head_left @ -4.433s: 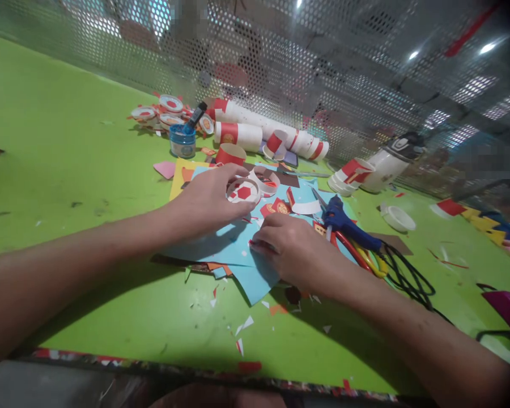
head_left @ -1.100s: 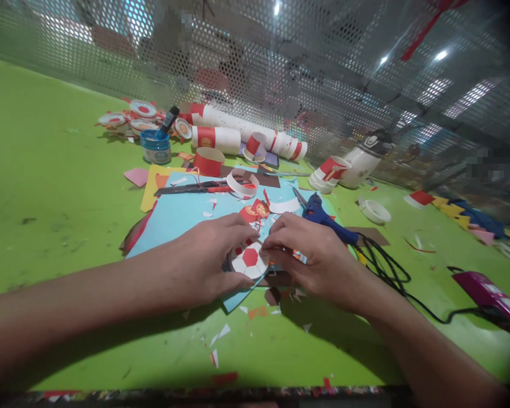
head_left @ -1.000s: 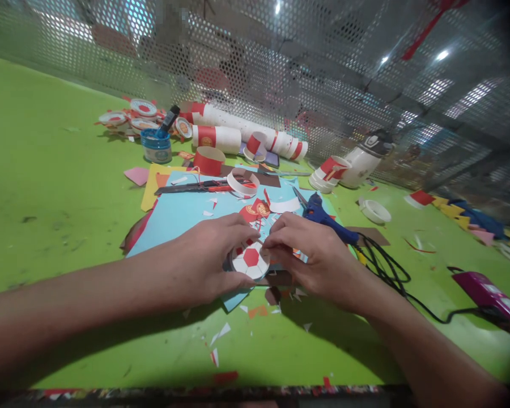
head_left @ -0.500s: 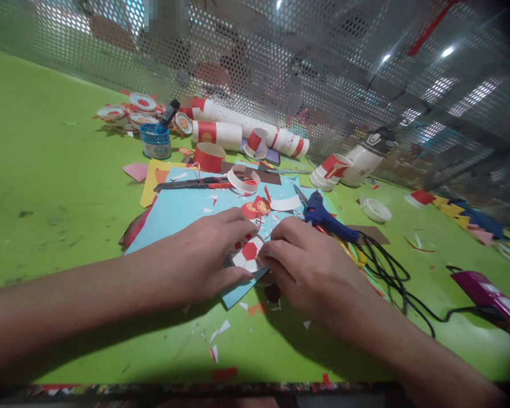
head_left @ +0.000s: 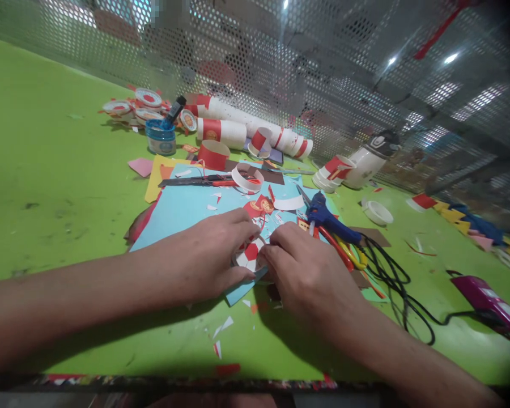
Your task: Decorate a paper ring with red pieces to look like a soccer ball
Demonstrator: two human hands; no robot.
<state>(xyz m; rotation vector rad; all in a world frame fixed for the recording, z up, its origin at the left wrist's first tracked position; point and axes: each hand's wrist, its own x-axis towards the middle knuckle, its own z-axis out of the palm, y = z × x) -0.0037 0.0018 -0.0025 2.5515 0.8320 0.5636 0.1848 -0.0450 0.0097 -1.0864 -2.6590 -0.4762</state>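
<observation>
Head view: where was the white disc (head_left: 243,259), and how was it held?

Between the two sets of fingertips, just above the blue paper (head_left: 182,212). Its rim was gripped by the left hand (head_left: 212,252), with thumb and fingers curved around it. Its opposite edge was met by the bunched fingertips of the right hand (head_left: 309,275); whether anything small was pinched there could not be told.

What could be counted as done?

Red patches (head_left: 251,251) were seen on its white face, a large one near the middle and more close to the left fingers. The face was judged well along.

And what was left?

That could not be settled, as part of the edge was covered by the fingers. Paper scraps (head_left: 226,324) were strewn on the near side of the fingers. A glue gun (head_left: 325,217) was laid beyond the right fingers, and patterned discs (head_left: 148,97), perhaps finished, were piled far beyond the left ones.
</observation>
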